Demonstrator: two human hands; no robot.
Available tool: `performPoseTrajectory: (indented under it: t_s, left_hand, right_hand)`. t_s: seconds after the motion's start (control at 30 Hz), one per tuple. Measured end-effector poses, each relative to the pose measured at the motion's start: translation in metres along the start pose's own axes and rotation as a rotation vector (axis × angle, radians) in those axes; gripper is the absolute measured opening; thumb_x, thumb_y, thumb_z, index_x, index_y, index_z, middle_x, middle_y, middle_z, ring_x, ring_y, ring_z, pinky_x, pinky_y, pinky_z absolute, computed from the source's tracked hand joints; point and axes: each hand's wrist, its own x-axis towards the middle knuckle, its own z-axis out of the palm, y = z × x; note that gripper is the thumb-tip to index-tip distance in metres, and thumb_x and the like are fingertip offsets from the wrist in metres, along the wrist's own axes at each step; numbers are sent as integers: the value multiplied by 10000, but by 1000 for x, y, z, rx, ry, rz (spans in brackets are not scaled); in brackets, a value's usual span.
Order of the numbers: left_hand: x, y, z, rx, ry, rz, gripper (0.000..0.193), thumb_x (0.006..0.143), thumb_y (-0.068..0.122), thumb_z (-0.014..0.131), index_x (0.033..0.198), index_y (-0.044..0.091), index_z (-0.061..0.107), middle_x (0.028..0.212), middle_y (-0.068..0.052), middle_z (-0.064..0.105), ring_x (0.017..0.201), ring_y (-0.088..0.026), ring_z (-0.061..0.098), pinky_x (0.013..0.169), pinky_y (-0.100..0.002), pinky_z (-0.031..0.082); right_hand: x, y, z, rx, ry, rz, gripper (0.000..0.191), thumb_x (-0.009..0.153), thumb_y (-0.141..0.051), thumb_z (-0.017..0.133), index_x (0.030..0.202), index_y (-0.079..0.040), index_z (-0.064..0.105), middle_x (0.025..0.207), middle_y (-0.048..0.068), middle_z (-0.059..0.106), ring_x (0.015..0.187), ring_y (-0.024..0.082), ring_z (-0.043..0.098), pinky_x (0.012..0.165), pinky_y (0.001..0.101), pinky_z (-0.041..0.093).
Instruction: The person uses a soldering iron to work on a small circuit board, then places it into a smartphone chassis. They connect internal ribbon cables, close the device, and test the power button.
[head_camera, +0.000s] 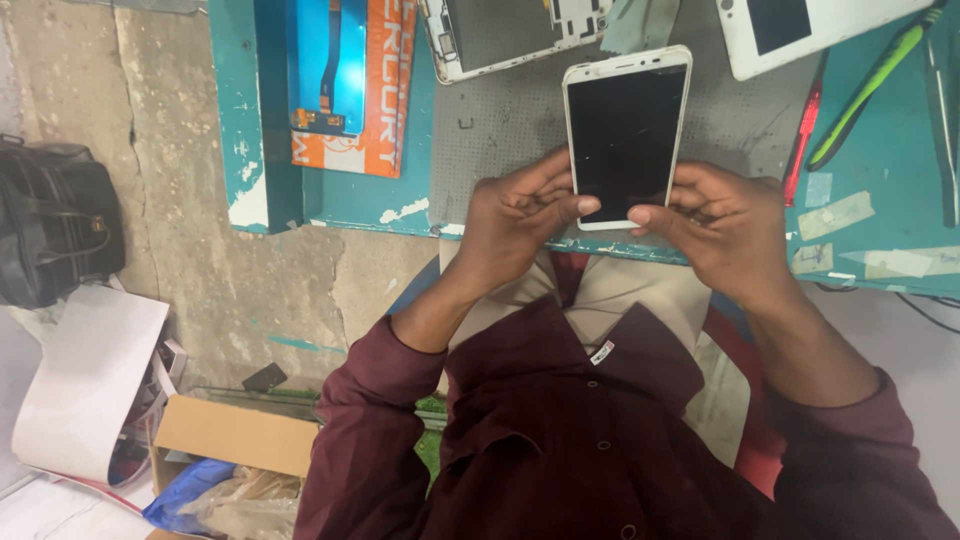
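A teal workbench (350, 195) with chipped paint carries a grey perforated mat (500, 130), an orange-and-blue parts packet (350, 85), an opened phone frame (500, 35), a green-handled tool (870, 85) and tape scraps (835, 215)

Phone (625, 135) on mat (500, 130) (bag (55, 225) leftward)

Glossy glass phone (625, 135), matt mat (500, 130)
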Motion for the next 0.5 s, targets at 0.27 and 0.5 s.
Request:
performPoseTrajectory:
  t_s: [0.27,0.5]
  left_hand:
    - [-1,2,12,122,95,90,513,979,-18,749,1446,-69,542,1194,-179,747,1057,-163,742,912,-283,644]
    - [0,13,27,329,205,148,290,949,136,806,1170,-19,700,1042,-102,790,921,-117,775,806,-241,671]
  right_hand:
    - [-5,-9,2,-394,11,-26,376,909,-126,824,1256,-20,727,871,78,779,719,95,662,608,242,513]
    - [-2,-9,3,-592,-49,-382,422,858,-168,878,1231,-25,742,844,91,760,697,134,731,582,261,524]
